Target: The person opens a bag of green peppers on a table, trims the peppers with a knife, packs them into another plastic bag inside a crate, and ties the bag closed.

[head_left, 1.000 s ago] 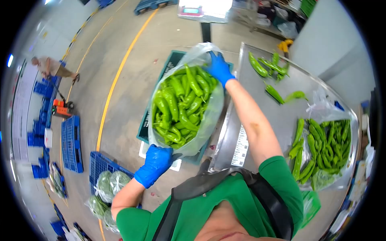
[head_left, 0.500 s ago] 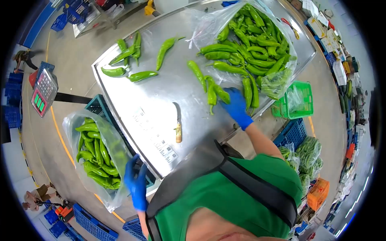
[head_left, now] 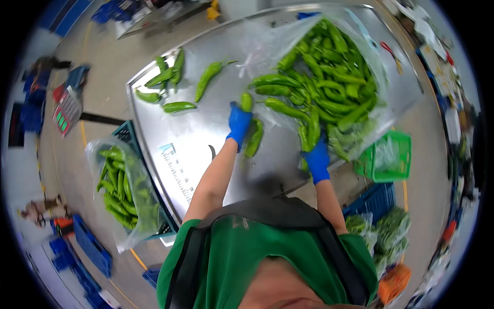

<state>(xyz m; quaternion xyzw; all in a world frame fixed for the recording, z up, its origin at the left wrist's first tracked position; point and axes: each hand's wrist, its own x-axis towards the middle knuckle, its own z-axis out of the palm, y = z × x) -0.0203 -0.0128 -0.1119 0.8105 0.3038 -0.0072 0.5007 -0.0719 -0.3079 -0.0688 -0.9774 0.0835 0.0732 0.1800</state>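
My left hand [head_left: 239, 123], in a blue glove, is closed on a long green pepper [head_left: 246, 102] over the steel table [head_left: 206, 126]. Just below it lies a loose pepper [head_left: 254, 139]. At the near edge, my gloved right hand [head_left: 318, 159] has its fingers curled around a green pepper [head_left: 304, 164], mostly hidden beneath it. More peppers [head_left: 313, 126] touch its fingertips. A clear plastic bag [head_left: 382, 82] heaped with green peppers [head_left: 334, 85] lies open beyond. Under my left forearm shows the dark curved blade of a knife [head_left: 211, 151]; its handle is hidden.
Several peppers [head_left: 162, 76] lie at the table's far left. Beside the table, a bagged lot of peppers [head_left: 119, 188] sits in a crate [head_left: 123, 135], near a scale display [head_left: 67, 113]. Scissors [head_left: 392, 55] lie at right. A green basket [head_left: 385, 157] stands off the right edge.
My left hand has come up from beside the left crate to the table's middle and taken hold of a pepper. My right hand has shifted right and nearer the edge, leaving one pepper behind.
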